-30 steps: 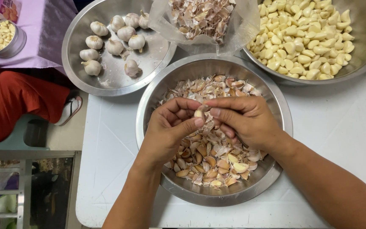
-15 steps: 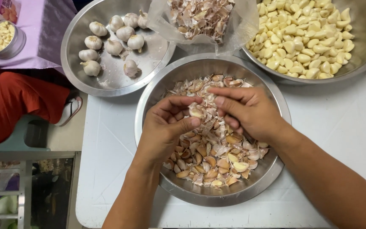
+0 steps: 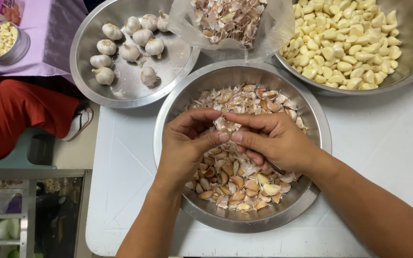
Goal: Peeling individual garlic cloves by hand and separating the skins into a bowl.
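Two hands, left hand [image 3: 187,148] and right hand [image 3: 273,138], pinching one garlic clove [image 3: 224,125] at meeting fingertips above steel bowl [image 3: 168,143] of unpeeled cloves [image 3: 235,184]; best peeled with skin dropping straight down; whole bulbs [image 3: 130,48] beyond left, peeled cloves [image 3: 345,38] beyond right, white table [image 3: 388,143] underneath.

The light is bright and even, soft, and seems to come from above. The white table [image 3: 388,157] is almost overexposed near the right side. The steel bowls carry mild glare: the middle bowl [image 3: 168,138] shines on its left wall, the bowl of garlic heads [image 3: 84,52] on its rim. Both hands throw only a soft shadow on the cloves beneath. The centre is sharp; the dark lower left corner loses detail.
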